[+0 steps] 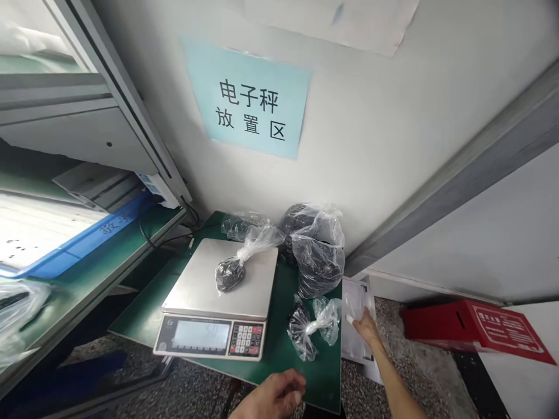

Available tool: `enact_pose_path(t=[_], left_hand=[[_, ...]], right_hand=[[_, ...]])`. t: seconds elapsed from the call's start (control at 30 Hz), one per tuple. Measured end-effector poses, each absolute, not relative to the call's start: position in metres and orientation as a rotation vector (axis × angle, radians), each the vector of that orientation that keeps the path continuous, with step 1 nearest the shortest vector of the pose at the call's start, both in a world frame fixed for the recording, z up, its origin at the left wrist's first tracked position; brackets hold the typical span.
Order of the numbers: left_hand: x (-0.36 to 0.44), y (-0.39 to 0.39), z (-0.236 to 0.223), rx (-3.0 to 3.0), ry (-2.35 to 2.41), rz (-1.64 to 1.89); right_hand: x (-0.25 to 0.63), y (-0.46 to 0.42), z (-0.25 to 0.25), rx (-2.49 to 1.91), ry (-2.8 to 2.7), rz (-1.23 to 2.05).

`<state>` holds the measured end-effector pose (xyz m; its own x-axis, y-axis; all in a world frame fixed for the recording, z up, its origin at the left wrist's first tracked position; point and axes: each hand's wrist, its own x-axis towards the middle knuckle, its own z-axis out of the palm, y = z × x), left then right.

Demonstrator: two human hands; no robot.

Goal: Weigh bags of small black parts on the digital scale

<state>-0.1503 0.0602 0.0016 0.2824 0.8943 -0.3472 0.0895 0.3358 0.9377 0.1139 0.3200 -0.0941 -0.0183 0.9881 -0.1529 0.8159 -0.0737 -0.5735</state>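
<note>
The left hand (271, 397) hangs empty at the near edge of the tabletop (274, 364), its fingers loosely curled and not touching anything. The right hand (365, 327) reaches past the tabletop's right edge to a white paper sheet (358, 340), and a clear plastic piece (353, 302) lies against its fingertips; whether the hand is closed on that piece or only touching it, I cannot tell. Between the hands, on the green tabletop, lies a small knotted clear plastic bag (302, 331) of dark coiled contents, just beside a second loose fold of clear plastic (326, 320). Left of that bag stands a stainless steel electronic bench scale (198, 273), its keypad facing the person and its display too blurred to read with certainty. A knotted clear bag of the same dark contents (229, 274) rests on the scale's platform, its neck angled up and to the right. Beyond the scale, three more clear bags of dark contents (318, 256) sit bunched against the wall. To the far left stands a grey metal shelf unit (105, 128) holding a blue-rimmed crate (74, 238), while a red box (474, 329) lies off to the right. A pale blue sign (247, 96) reading "电子秤放置区" is taped to the wall above.
</note>
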Motion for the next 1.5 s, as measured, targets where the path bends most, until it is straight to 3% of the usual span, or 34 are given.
enact_pose_path(t=[0.2, 0.3, 0.47, 0.63, 0.83, 1.03, 1.23, 1.5], left_hand=[[-0.184, 0.043, 0.02, 0.965, 1.213, 0.855], [-0.19, 0.032, 0.023, 0.912, 1.243, 0.903], [-0.189, 0.019, 0.021, 0.885, 1.214, 0.944], [-0.188, 0.009, 0.012, 0.802, 1.185, 1.061], [-0.22, 0.003, 0.026, 0.726, 1.309, 1.209], [-0.319, 0.046, 0.044, 0.689, 2.067, 1.367], [-0.365, 0.125, 0.051, 0.999, 2.309, 1.094], [-0.344, 0.167, 0.032, 1.132, 2.412, 0.735]], right_hand=[[0.104, 0.362, -0.014, -1.744, -2.1, 0.656], [0.056, 0.376, 0.035, -1.393, -2.302, 0.72], [-0.046, 0.378, 0.08, -1.192, -2.448, 0.573], [-0.101, 0.379, 0.077, -1.229, -2.482, 0.506], [-0.108, 0.387, 0.048, -1.398, -2.319, 0.482], [-0.1, 0.396, 0.036, -1.316, -2.245, 0.573], [-0.094, 0.396, 0.036, -1.329, -2.143, 0.678], [-0.088, 0.397, 0.037, -1.268, -2.048, 0.759]])
